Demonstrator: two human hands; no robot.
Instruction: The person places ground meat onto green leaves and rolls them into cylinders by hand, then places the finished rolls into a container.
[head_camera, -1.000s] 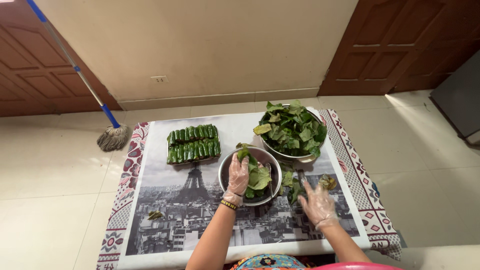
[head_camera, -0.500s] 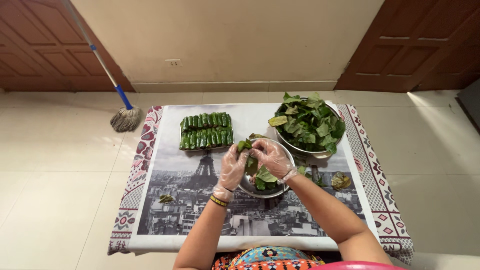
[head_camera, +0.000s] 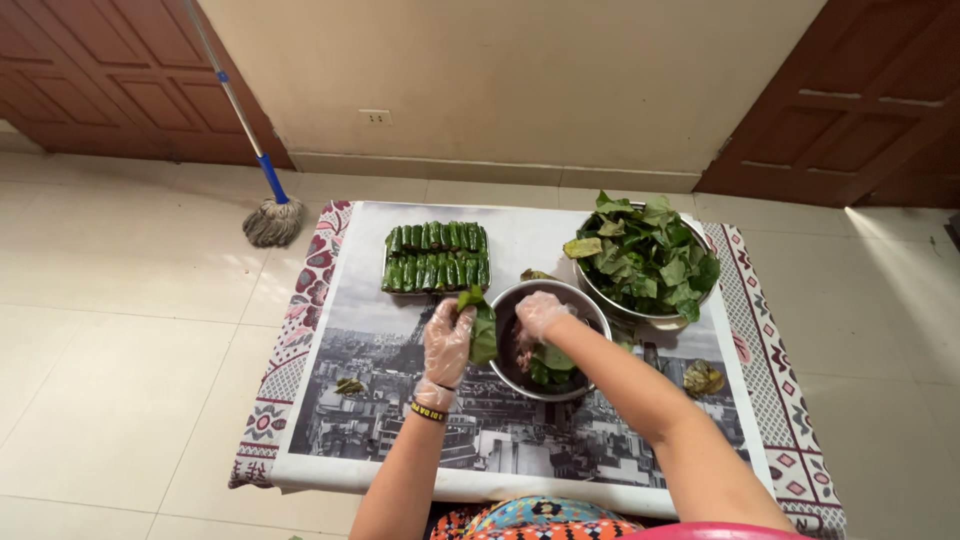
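Both hands shifted since half second ago: left hand (head_camera: 447, 345) drawn off bowl rim with leaf (head_camera: 481, 327) pinched between gloved fingers; right hand (head_camera: 540, 316) dipped into bowl (head_camera: 598, 322), fingers curled over filling, grip on it not discernible. Leaf judged light, limp, easily torn; best held at edge, supported flat on palm. Filling judged soft, sticky. Rolls (head_camera: 436, 257) lie just beyond left hand, greens bowl (head_camera: 647, 257) beyond right. Bare cloth (head_camera: 400, 420) near left wrist gives open room; table edge close to body.
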